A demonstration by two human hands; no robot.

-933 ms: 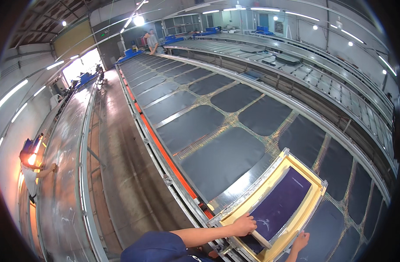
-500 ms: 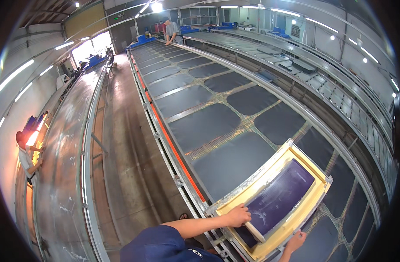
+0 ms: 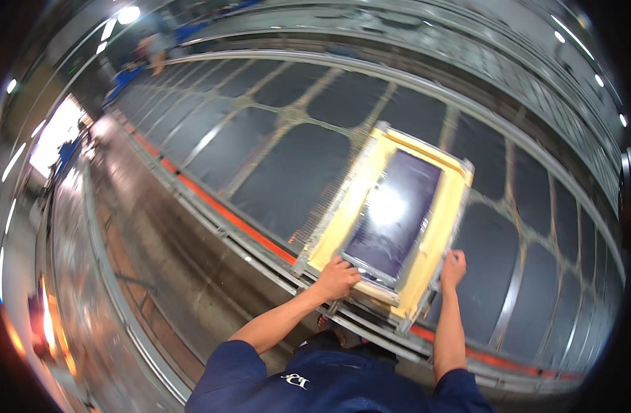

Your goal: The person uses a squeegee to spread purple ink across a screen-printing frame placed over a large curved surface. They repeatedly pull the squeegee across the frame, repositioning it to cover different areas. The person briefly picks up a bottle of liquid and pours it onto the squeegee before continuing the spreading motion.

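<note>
A screen-printing frame with a yellow border and a dark purple mesh window lies across the near part of a long printing table. A glare spot covers the middle of the mesh. At the window's near end, my left hand is closed round the left end of a pale squeegee, which stretches across the frame. My right hand is at the frame's right outer edge with its fingers curled, apparently gripping it; the fingertips are partly hidden.
Dark fabric panels with patterned seams cover the table, whose near side carries a metal rail and an orange strip. A concrete aisle runs along the left, beside another long table. A blurred person stands at the far end.
My view has swung to the right, so the frame appears more upright and nearer the middle. Both hands keep their places, left on the squeegee and right at the frame's edge.
</note>
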